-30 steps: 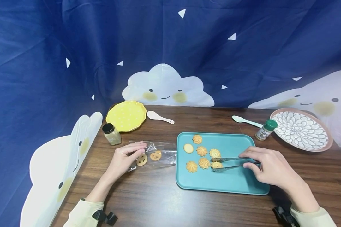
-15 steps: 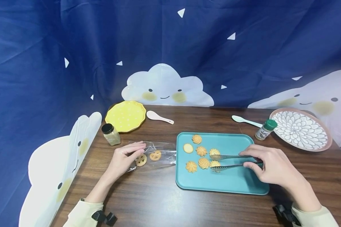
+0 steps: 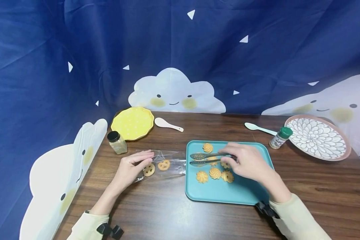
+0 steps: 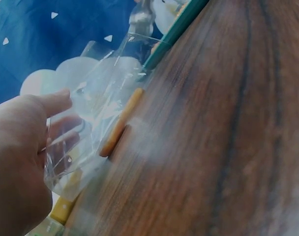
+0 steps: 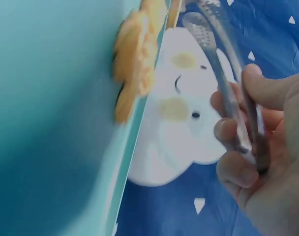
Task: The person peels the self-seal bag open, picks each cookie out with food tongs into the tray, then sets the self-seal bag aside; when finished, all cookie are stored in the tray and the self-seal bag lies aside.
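My right hand (image 3: 247, 161) grips a pair of dark metal tongs (image 3: 208, 159), held above the teal tray (image 3: 243, 193). Their perforated ends are slightly apart, with no cookie visible between them in the right wrist view. Beneath lie several cookies: a swirl cookie (image 3: 215, 173), a flower-shaped cookie (image 3: 202, 177) and others, some partly covered by tongs or fingers. On the left, my left hand (image 3: 135, 166) holds the end of a clear plastic bag (image 4: 90, 113) between thumb and fingers. Inside the bag lie a pretzel-shaped cookie (image 3: 164, 165) and a round cookie with holes (image 3: 149, 169).
At the back left are a yellow plate (image 3: 133, 123), a black-capped jar (image 3: 118, 143) and a white spoon (image 3: 168, 124). A pale green spoon (image 3: 259, 128), a green-capped shaker (image 3: 280, 137) and a flower-patterned plate (image 3: 318, 136) stand at the back right.
My right hand has moved left with the tongs, from above the right-hand cookies to the tray's left part. The left hand and bag have stayed put.
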A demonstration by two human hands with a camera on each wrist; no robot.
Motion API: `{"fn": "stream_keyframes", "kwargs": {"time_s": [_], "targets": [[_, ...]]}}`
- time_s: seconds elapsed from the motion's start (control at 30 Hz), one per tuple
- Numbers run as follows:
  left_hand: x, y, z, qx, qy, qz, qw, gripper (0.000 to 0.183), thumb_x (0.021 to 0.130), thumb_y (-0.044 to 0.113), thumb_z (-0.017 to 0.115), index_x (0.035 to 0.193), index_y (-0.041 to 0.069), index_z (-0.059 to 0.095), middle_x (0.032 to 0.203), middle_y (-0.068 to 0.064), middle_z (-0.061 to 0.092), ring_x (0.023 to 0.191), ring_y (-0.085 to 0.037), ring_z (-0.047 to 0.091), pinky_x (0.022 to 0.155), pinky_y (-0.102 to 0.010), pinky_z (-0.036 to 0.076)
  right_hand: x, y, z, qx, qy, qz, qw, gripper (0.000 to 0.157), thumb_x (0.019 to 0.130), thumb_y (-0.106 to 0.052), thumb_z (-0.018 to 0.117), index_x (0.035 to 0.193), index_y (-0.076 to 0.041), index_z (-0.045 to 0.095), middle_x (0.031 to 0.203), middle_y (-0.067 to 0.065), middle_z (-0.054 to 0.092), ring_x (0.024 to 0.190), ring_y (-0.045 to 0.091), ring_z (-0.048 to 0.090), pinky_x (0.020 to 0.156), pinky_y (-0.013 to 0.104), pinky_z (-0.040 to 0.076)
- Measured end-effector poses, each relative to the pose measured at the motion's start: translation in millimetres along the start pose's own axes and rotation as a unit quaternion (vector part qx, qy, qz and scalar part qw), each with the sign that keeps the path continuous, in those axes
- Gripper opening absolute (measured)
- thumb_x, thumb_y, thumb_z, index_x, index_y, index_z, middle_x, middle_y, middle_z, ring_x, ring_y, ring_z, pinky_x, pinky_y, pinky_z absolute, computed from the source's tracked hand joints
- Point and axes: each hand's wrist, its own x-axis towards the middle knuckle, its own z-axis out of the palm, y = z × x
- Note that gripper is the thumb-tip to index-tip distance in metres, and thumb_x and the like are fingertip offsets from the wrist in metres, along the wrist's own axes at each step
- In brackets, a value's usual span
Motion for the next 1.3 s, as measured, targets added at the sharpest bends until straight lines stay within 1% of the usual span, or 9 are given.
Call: {"fn": "stream_keyframes", "kwargs": {"time_s": [0.1,0.2,0.3,0.4,0.5,0.67,0.83,1.07,1.3], "targets": [[-0.1,1.1,0.9,-0.003,0.000,-0.001,1.0000,0.025,0.094,0.019,0.073,0.115,0.006,0.077,0.128,-0.010,0.073,0.130,-0.027,0.065,0.108,-0.005,0.043,14,-11,7.1,-0.011,-0.032,0.011,0.999,0.017,0.093,-0.032,0.073,0.109,-0.026,0.077,0.106,-0.008,0.076,0.088,0.012,0.073,0.066,0.031,0.059],[0.2,3.2,1.7,-0.003,0.000,0.003,1.0000,0.024,0.094,0.019,0.073,0.115,0.008,0.077,0.128,-0.010,0.073,0.129,-0.027,0.065,0.108,-0.005,0.044,26,-19,12.8,-0.020,-0.057,0.020,0.998,0.019,0.095,-0.033,0.071,0.112,-0.027,0.076,0.102,-0.009,0.073,0.068,0.002,0.059,0.054,0.021,0.044],[1.3,4.6,2.4,-0.007,-0.001,0.003,1.0000,0.023,0.094,0.019,0.073,0.114,0.010,0.078,0.128,-0.012,0.073,0.129,-0.028,0.065,0.107,-0.005,0.044,35,-24,17.7,-0.024,-0.069,0.027,0.997,0.021,0.095,-0.033,0.071,0.113,-0.025,0.076,0.101,-0.008,0.072,0.067,0.003,0.060,0.051,0.021,0.041],[3.1,1.3,3.8,-0.010,0.000,0.001,0.9999,0.022,0.093,0.018,0.073,0.114,0.011,0.078,0.128,-0.012,0.073,0.130,-0.028,0.065,0.108,-0.005,0.044,42,-30,23.2,-0.030,-0.075,0.020,0.997,0.021,0.094,-0.032,0.072,0.112,-0.022,0.076,0.102,-0.006,0.072,0.075,0.008,0.067,0.055,0.026,0.049],[5.3,-10.3,6.0,-0.007,0.000,0.002,1.0000,0.023,0.093,0.018,0.073,0.114,0.010,0.078,0.129,-0.010,0.073,0.130,-0.027,0.064,0.108,-0.004,0.043,47,-38,28.3,-0.037,-0.082,0.008,0.996,0.022,0.095,-0.033,0.071,0.113,-0.021,0.076,0.104,-0.004,0.073,0.082,0.013,0.071,0.061,0.032,0.056],[6.2,-25.9,6.4,0.002,0.003,0.011,0.9999,0.024,0.093,0.022,0.074,0.115,0.011,0.078,0.129,-0.005,0.073,0.130,-0.023,0.065,0.108,-0.005,0.043,55,-53,36.8,-0.042,-0.092,0.001,0.995,0.024,0.096,-0.035,0.069,0.116,-0.022,0.076,0.108,-0.005,0.073,0.088,0.015,0.073,0.065,0.037,0.060],[2.7,-30.9,2.5,0.009,0.007,0.017,0.9998,0.025,0.093,0.029,0.074,0.114,0.017,0.079,0.127,0.001,0.074,0.128,-0.016,0.066,0.108,-0.006,0.045,62,-68,45.3,-0.050,-0.103,-0.015,0.993,0.028,0.096,-0.037,0.068,0.119,-0.021,0.075,0.109,-0.005,0.072,0.088,0.013,0.072,0.068,0.037,0.061],[1.8,-29.6,1.5,0.007,0.004,0.025,0.9997,0.026,0.093,0.034,0.073,0.114,0.019,0.078,0.127,0.004,0.074,0.128,-0.015,0.066,0.109,-0.008,0.046,67,-81,56.7,-0.072,-0.093,-0.034,0.993,0.031,0.094,-0.040,0.071,0.118,-0.022,0.075,0.100,-0.007,0.068,0.082,0.010,0.068,0.060,0.033,0.057],[1.5,-28.8,2.2,0.004,0.005,0.026,0.9996,0.027,0.093,0.031,0.074,0.115,0.016,0.078,0.127,0.000,0.074,0.128,-0.017,0.066,0.109,-0.008,0.046,70,-88,60.9,-0.074,-0.071,-0.052,0.993,0.017,0.095,-0.033,0.072,0.108,-0.023,0.076,0.090,-0.007,0.065,0.074,0.010,0.065,0.055,0.031,0.054]]}}
